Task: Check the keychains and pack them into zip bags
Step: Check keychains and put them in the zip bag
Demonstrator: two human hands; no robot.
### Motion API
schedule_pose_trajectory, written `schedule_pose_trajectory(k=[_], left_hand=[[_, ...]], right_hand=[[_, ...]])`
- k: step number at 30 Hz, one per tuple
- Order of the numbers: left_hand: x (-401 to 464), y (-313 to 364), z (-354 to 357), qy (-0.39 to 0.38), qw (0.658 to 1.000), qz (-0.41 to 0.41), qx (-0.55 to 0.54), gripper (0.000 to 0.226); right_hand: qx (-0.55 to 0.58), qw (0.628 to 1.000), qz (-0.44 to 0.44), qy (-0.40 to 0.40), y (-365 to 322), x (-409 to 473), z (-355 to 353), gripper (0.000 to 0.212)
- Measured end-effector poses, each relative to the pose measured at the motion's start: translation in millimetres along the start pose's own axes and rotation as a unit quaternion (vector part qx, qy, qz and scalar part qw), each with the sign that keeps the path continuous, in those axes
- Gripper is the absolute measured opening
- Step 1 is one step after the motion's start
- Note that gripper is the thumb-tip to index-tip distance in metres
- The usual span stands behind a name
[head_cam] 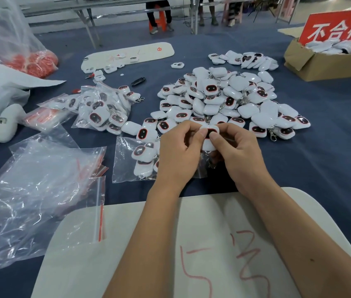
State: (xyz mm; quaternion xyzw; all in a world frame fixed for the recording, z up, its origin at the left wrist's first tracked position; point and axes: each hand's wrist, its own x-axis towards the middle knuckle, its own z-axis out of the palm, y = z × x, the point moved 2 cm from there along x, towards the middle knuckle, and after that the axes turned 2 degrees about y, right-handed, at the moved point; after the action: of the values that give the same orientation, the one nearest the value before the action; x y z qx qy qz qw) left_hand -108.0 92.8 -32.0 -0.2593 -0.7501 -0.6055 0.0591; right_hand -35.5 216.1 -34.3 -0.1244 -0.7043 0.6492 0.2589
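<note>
— What did the person wear on the arms?
— Nothing; both forearms were bare, no sleeves showing.
— Rings, a watch?
— None on the left hand (179, 155) or right hand (239, 160) (short, plain nails)

Both forearms extend forward, converging. Left hand (180, 155) and right hand (238, 157) meet knuckles up, fingers curled, thumb tips pinching a keychain (210, 134) between them.
</note>
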Motion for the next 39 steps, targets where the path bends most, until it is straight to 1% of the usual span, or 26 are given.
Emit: schedule_pose_trajectory(k=[3,5,7,9,12,14,17,19,20,23,24,26,29,32,33,37,39], left_hand=[[-1,6,4,0.015,1.000,0.021,-0.003,0.007],[-2,9,8,0.033,0.999,0.035,0.009,0.011],[-3,11,12,0.065,0.997,0.039,0.020,0.014],[-4,13,14,0.094,0.995,0.031,0.025,0.015],[-4,14,13,0.116,0.992,0.026,0.034,0.024],[-3,14,11,0.128,0.989,0.026,0.067,0.029],[-4,15,11,0.111,0.977,0.014,0.182,0.023],[-5,15,12,0.095,0.954,-0.026,0.282,0.017],[-6,14,12,0.088,0.940,-0.048,0.326,0.020],[-7,12,11,0.065,0.898,-0.085,0.427,0.048],[-8,11,11,0.066,0.888,-0.087,0.447,0.055],[-8,10,11,0.068,0.878,-0.088,0.466,0.057],[-6,9,9,0.055,0.876,-0.103,0.467,0.054],[-7,9,10,0.030,0.871,-0.129,0.472,0.066],[-7,9,11,0.024,0.869,-0.131,0.477,0.065],[-7,11,9,0.031,0.874,-0.134,0.465,0.038],[-6,11,7,0.035,0.880,-0.134,0.455,0.033]], right_hand=[[0.004,1.000,-0.018,0.005,1,2,-3,0.017],[0.034,0.999,-0.012,0.009,2,3,-4,0.014],[0.066,0.998,0.003,-0.009,4,4,-2,0.013],[0.065,0.998,0.003,-0.023,4,4,0,0.015],[0.076,0.997,0.008,0.010,6,5,-2,0.020],[0.085,0.995,0.014,0.042,9,7,-5,0.021],[0.086,0.993,0.017,0.080,12,11,-10,0.017],[0.082,0.992,0.020,0.093,15,12,-10,0.013],[0.078,0.992,0.021,0.095,17,12,-10,0.012],[0.059,0.994,0.017,0.094,20,13,-11,0.012],[0.058,0.994,0.018,0.092,20,13,-11,0.012],[0.053,0.995,0.022,0.087,21,13,-11,0.014],[0.047,0.996,0.017,0.071,19,12,-9,0.015],[0.046,0.997,0.009,0.066,16,10,-7,0.013],[0.047,0.997,0.008,0.067,15,10,-7,0.013],[0.047,0.996,0.012,0.075,16,10,-8,0.012],[0.036,0.997,0.013,0.073,16,10,-7,0.011]])
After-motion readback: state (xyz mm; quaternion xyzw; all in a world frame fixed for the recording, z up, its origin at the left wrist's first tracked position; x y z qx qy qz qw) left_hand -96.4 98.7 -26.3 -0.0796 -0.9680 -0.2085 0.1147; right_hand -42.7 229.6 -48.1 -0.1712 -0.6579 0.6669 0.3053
